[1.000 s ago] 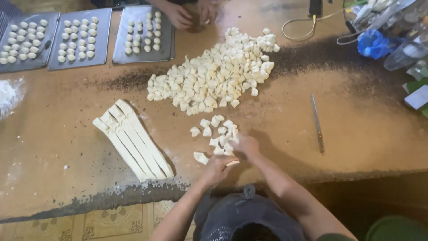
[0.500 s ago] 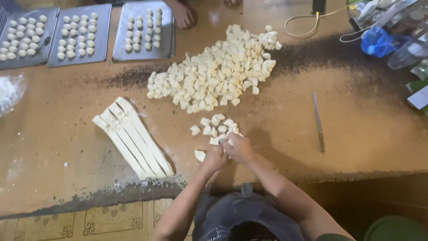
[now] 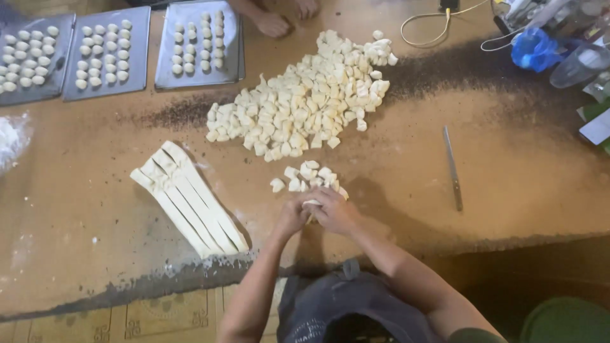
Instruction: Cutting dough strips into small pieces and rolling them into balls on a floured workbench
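Observation:
My left hand and my right hand meet at the near edge of a small cluster of cut dough pieces on the brown table. Both hands close around a pale dough piece between them. A big heap of cut dough pieces lies farther back. Several long dough strips lie side by side to the left of my hands.
Three metal trays with rows of dough balls line the far left edge. Another person's hand rests by the right tray. A long knife lies to the right. Blue plastic and cables sit at the far right.
My hands have come together from apart and slid slightly up toward the small cluster, closing on one dough piece. The loose piece at the left of my hands is gone from the table.

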